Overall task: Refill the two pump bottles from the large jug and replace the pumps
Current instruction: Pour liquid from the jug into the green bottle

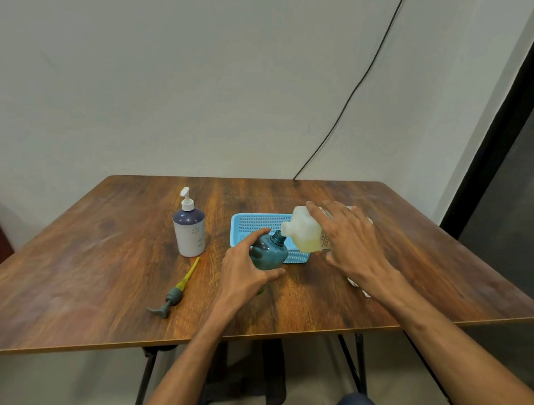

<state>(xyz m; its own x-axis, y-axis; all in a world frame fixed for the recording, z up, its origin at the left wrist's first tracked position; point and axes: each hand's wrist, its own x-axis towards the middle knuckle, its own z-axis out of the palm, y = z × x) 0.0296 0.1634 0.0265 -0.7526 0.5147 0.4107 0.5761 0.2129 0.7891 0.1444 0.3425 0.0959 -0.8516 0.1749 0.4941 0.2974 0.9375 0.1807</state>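
**Jug tipped over the open teal bottle**

The left hand (247,271) grips the teal bottle (270,251), thumb over its shoulder and fingers curled round the lower side. The bottle has no pump on it, and its bare neck tilts up and away from the palm. Right at that neck is the spout of the large jug (304,231), which lies tipped almost on its side with pale yellow liquid pooled in its lower half. Whether spout and neck touch cannot be told. The right hand (351,238) holds the jug from above, fingers spread and wrapped across its body.

Just behind both grips sits a blue mesh basket (254,223) on the wooden table (107,257). Left of the left hand, near the wrist, a loose grey pump (171,297) lies flat, its tube tinged yellow. Farther out on that side stands a white bottle (189,234) with its pump on. A black cable (346,96) runs down the wall beyond.
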